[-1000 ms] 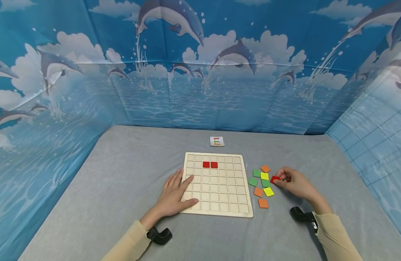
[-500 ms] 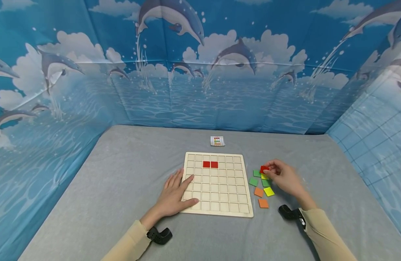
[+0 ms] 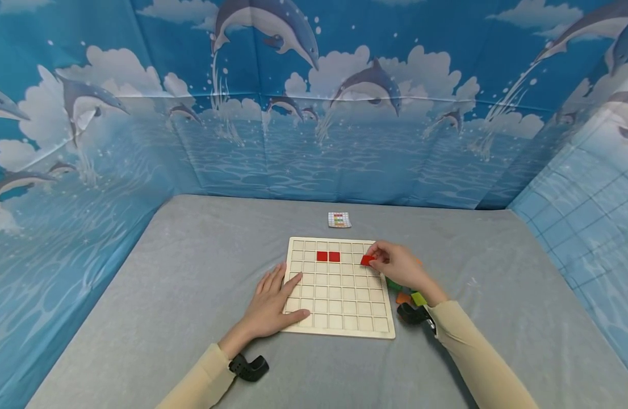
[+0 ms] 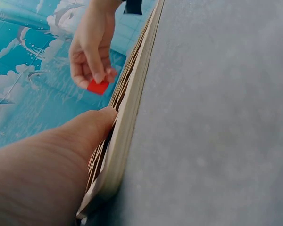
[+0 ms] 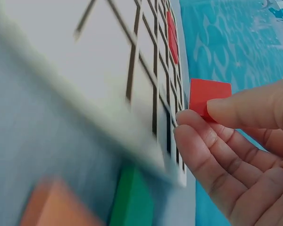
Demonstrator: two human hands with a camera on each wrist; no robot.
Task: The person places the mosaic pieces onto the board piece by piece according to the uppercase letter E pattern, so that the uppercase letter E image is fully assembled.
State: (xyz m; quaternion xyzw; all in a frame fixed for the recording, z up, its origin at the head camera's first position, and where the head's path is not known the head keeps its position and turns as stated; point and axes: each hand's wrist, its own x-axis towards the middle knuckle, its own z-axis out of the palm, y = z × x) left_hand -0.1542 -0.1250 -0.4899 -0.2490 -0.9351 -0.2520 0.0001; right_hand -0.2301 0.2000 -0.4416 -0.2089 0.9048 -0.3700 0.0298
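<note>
A pale wooden grid board (image 3: 344,309) lies on the grey cloth, with two red square tiles (image 3: 334,257) side by side in its second row from the back. My right hand (image 3: 400,266) pinches another red tile (image 5: 210,94) between thumb and fingers, above the board's right part. In the left wrist view that red tile (image 4: 98,86) shows raised over the board's edge. My left hand (image 3: 265,307) rests with spread, straight fingers on the board's left edge, its thumb (image 4: 101,123) lying over the rim.
Loose orange tiles (image 3: 403,298), green tiles (image 3: 393,284) and yellow tiles (image 3: 418,299) lie right of the board, partly hidden by my right hand and arm. Behind the board is a small card (image 3: 339,220) printed with a coloured grid. A dolphin-patterned curtain (image 3: 314,153) closes off the back.
My right hand has carried the red tile leftward, from beside the loose tiles to over the board's right side. The left hand has stayed in place.
</note>
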